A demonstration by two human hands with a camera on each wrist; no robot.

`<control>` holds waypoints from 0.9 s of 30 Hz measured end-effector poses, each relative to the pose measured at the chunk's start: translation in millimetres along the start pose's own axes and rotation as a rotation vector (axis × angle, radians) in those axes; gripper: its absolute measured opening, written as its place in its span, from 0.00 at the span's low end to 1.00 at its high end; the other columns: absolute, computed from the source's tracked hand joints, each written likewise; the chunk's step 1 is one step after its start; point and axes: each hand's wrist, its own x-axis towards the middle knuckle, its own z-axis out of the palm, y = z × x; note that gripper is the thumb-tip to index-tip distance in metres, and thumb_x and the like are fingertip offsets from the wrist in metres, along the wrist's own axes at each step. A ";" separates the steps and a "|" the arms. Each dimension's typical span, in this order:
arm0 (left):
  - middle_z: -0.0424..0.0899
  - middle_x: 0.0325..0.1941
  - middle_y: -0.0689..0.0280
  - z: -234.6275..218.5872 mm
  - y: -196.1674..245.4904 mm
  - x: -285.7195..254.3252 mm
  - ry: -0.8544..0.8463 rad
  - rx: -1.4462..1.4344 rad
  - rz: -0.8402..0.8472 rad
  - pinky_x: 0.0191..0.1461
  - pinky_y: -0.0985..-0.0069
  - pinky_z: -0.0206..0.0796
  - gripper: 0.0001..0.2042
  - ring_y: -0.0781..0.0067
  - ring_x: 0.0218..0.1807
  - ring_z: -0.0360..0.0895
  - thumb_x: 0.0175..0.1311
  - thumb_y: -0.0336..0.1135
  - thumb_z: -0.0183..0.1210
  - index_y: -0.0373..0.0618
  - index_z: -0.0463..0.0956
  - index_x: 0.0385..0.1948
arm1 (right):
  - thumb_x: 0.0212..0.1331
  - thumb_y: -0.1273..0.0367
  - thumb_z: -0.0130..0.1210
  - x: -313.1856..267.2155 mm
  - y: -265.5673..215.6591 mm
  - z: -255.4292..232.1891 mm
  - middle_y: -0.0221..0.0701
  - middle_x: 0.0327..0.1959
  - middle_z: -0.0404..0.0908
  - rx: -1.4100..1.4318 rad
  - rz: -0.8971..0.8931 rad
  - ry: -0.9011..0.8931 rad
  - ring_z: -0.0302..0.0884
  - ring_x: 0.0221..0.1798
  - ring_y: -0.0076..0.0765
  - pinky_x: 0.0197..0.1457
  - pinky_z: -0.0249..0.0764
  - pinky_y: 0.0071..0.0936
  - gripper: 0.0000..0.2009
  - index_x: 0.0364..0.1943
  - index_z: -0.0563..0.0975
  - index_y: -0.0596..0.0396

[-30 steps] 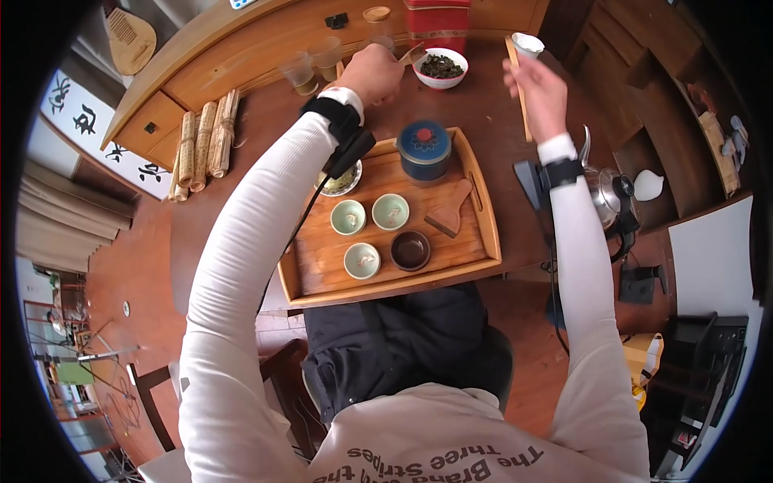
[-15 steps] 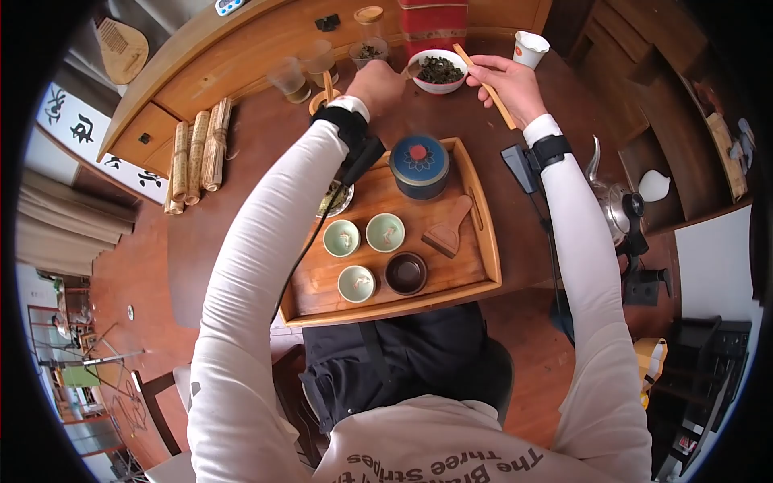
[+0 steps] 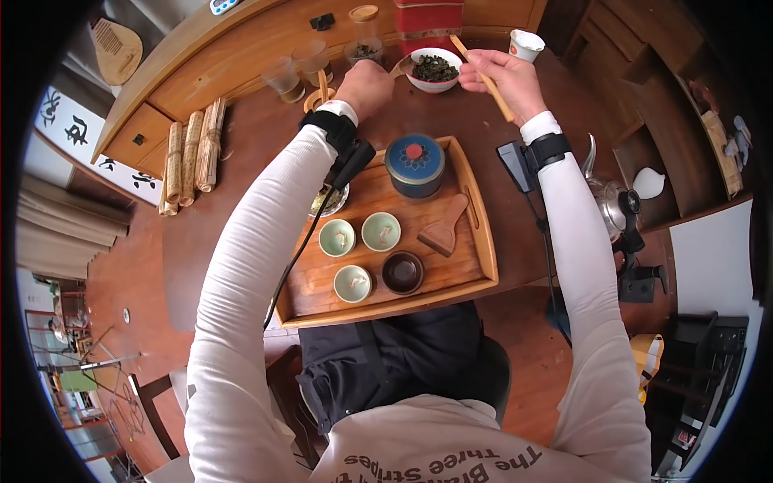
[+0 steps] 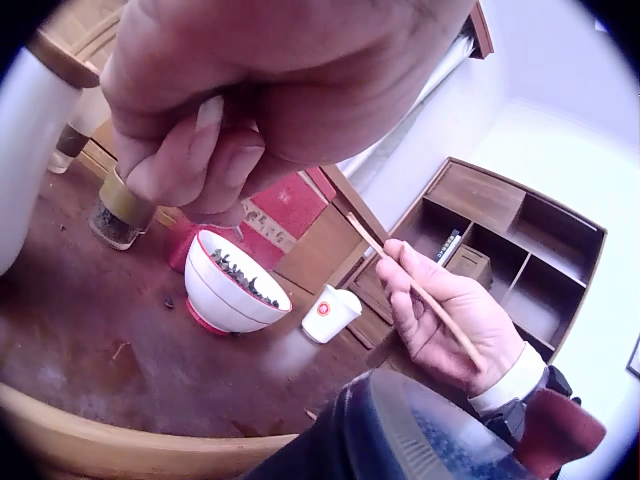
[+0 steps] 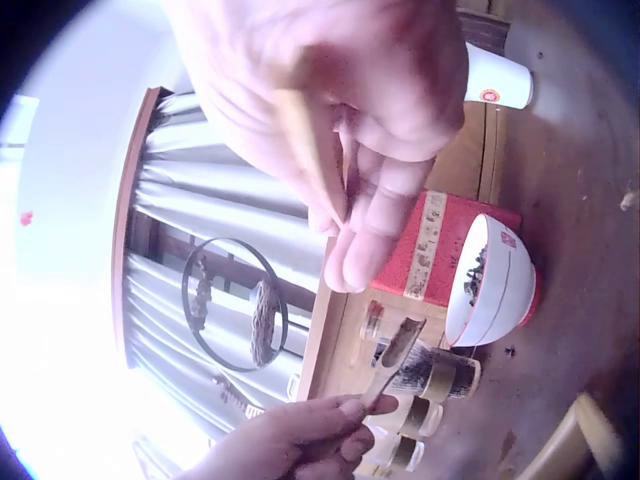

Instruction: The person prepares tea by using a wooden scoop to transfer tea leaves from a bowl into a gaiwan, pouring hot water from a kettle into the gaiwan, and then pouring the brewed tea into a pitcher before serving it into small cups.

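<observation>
My left hand point(image 3: 366, 87) grips a small wooden tea scoop point(image 5: 385, 378), its blade tilted up beside the bowl. In the head view that scoop reaches to the left rim of a white bowl point(image 3: 436, 86) with a red rim line, holding dark tea leaves point(image 3: 433, 68). To the right of the bowl, my right hand point(image 3: 506, 79) pinches a thin flat wooden stick point(image 3: 493, 92), held slanted with its upper end near the bowl. The left wrist view shows the same stick point(image 4: 432, 300) lying across the fingers. A white paper cup point(image 3: 526, 46) stands behind my right hand.
A wooden tray point(image 3: 386, 310) in front carries a blue lidded jar point(image 3: 415, 167), green cups point(image 3: 336, 238), a dark cup point(image 3: 403, 273) and a wooden brush-shaped tool point(image 3: 443, 229). Glass vessels point(image 3: 282, 79) stand at back left, a red box point(image 3: 429, 24) behind the bowl, a kettle point(image 3: 609, 197) at right.
My right hand has come left from beside the paper cup toward the bowl, and the stick has tilted from upright to slanted. My left hand, holding the scoop, stays close to the bowl.
</observation>
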 end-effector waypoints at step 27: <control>0.85 0.54 0.44 11.5 22.4 29.5 -0.018 0.379 0.030 0.64 0.60 0.72 0.19 0.44 0.59 0.82 0.64 0.42 0.58 0.35 0.85 0.47 | 0.66 0.65 0.62 44.7 50.0 10.5 0.38 0.29 0.88 -0.144 -0.241 0.328 0.86 0.29 0.28 0.34 0.83 0.25 0.14 0.41 0.86 0.66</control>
